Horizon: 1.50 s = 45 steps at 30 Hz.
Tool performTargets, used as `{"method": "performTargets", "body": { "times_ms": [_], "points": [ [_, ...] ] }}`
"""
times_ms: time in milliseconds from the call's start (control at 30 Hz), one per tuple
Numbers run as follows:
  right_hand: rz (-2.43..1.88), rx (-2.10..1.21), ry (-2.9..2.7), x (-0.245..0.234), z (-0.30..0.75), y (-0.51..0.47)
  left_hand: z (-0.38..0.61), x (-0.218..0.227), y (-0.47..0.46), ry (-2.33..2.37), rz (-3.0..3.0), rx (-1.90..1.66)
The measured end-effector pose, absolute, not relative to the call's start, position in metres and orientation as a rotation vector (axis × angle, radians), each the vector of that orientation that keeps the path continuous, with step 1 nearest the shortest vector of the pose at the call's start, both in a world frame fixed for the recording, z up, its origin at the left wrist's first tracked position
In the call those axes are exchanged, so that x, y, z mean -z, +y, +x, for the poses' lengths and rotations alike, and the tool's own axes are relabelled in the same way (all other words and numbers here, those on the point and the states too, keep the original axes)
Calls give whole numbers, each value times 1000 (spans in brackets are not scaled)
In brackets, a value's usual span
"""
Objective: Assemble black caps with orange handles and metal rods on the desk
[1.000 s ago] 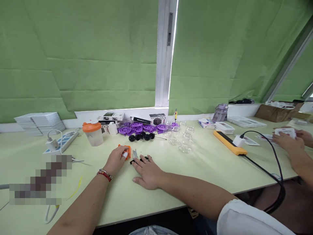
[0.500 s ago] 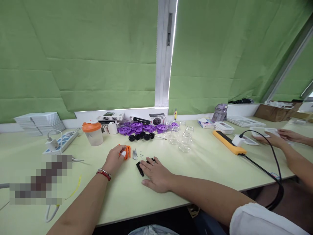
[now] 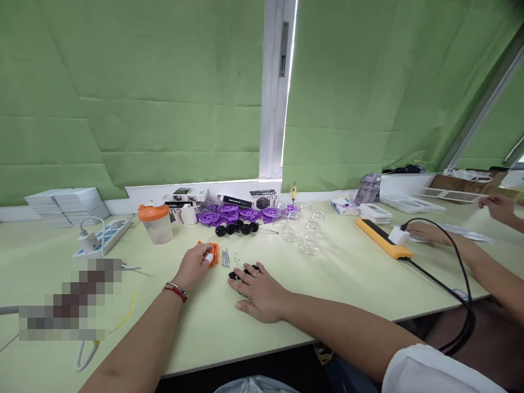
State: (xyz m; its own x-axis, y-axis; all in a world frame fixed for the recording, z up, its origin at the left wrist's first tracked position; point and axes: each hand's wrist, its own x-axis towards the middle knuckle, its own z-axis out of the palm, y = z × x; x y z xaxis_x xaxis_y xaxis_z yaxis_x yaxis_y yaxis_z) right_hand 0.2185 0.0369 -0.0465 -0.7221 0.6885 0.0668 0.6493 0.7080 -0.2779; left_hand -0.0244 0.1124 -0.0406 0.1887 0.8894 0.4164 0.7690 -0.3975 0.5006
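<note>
My left hand (image 3: 195, 266) is closed around several orange bent plastic pieces (image 3: 215, 254) lying on the table; its fingertips are partly hidden. Just right of them lie several long metal screws (image 3: 226, 257) and a few tiny nuts (image 3: 236, 258). Flat on the table, my right hand (image 3: 262, 293) has its fingers spread over small black plastic pieces (image 3: 250, 269), which it covers in part. Farther back are round black knobs (image 3: 238, 227) in front of a pile of purple openwork rings (image 3: 229, 213).
Clear glass-like cups (image 3: 309, 240) stand right of the knobs. An orange-lidded cup (image 3: 155, 224) is at the left, by a power strip (image 3: 110, 239). A yellow power strip (image 3: 382, 238) with a black cable lies right. At far right, a co-worker's hands (image 3: 428, 232) handle white frames.
My right fingers have slid slightly left, covering more of the left black piece. My left hand stays nearly still. The co-worker's hands have moved apart, one lifting a thin white frame.
</note>
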Motion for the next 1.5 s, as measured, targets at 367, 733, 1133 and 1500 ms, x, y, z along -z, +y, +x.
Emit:
{"method": "performTargets", "body": {
  "times_ms": [367,733,1133,1500],
  "points": [
    [-1135,-355,-2772,48,229,37,-29,41,113,1652,2262,-979],
    [-1297,-285,-2725,53,258,69,-38,47,126,1931,2033,-1074],
    [-1451,-185,-2656,60,266,128,-52,55,137,2031,1411,-1287],
    [-1461,-173,-2642,62,266,144,-53,57,138,2016,1379,-1289]
  ]
}}
